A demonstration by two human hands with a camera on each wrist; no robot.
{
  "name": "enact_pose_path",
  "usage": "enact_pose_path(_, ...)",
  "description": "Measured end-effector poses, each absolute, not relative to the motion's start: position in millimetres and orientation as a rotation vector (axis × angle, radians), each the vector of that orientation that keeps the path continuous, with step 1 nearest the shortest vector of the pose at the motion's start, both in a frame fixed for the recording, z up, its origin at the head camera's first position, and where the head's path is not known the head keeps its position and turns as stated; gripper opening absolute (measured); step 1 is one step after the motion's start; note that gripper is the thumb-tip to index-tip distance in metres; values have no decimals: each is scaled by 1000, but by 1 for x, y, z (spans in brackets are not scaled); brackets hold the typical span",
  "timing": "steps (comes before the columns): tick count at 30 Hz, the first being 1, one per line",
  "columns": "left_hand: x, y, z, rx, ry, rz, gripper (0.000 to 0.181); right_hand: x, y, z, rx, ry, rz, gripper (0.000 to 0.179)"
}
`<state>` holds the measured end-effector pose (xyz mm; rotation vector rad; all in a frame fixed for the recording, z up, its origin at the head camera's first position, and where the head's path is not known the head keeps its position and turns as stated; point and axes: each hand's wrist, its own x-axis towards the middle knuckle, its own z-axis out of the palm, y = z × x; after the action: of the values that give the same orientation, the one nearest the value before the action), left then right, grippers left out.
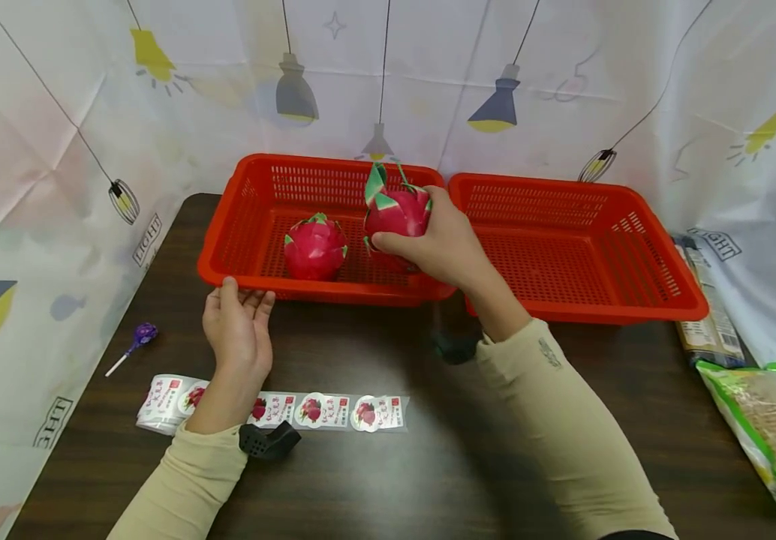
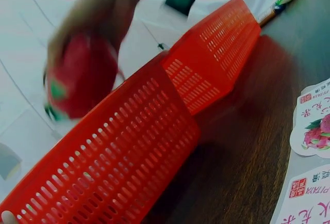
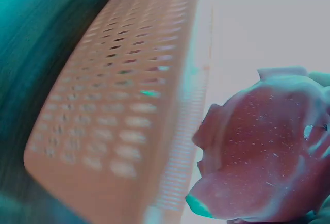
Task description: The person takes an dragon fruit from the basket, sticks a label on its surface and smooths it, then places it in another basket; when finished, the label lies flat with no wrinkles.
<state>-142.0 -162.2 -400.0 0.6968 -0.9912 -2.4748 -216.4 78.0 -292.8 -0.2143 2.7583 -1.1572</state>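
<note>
My right hand (image 1: 438, 240) grips a pink dragon fruit (image 1: 395, 214) with green-tipped scales, thumb on the near side. It holds the fruit over the right part of the left red basket (image 1: 320, 291); in the left wrist view the fruit (image 2: 85, 77) shows above the rim. In the right wrist view the fruit (image 3: 268, 146) fills the right side. A second dragon fruit (image 1: 316, 247) lies inside that basket. My left hand (image 1: 239, 330) holds the basket's near left rim, thumb at the edge and fingers below it.
Another red basket (image 1: 584, 309) stands to the right. A strip of dragon fruit stickers (image 1: 323, 410) lies under the left forearm, with a purple lollipop (image 1: 145, 334) beyond. Packets, including a green-edged bag (image 1: 766, 427), lie at the right edge. A printed sheet (image 1: 388, 82) hangs behind.
</note>
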Motion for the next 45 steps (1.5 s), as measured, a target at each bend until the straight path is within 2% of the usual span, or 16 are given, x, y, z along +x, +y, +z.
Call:
enact_pose_path(4,-141,-159,-402,698,-1007,-2477,13,-172,117,-283,-256,2769,-1265,98)
enact_pose_path(7,-141,-158,-403,684,-1018,-2459,14,-136,143,-286,-270,2741,-1371,97)
enact_pose_path(14,-141,-155,-403,657,-1009,-2415,12,-51,177,-335,-197,2568,-1598,88)
enact_pose_path(18,-142,-156,-402,667,-987,-2408,14,-23,184,-361,-86,2475,-1621,88)
enact_pose_path(22,-142,-157,-402,681,-982,-2402,15,-19,190,-378,16,2474,-1543,89)
enact_pose_path(30,-143,-153,-403,696,-1009,-2387,12,-45,194,-401,70,2489,-1487,97)
enact_pose_path(45,-141,-154,-406,699,-996,-2425,15,-71,189,-405,107,2626,-1327,106)
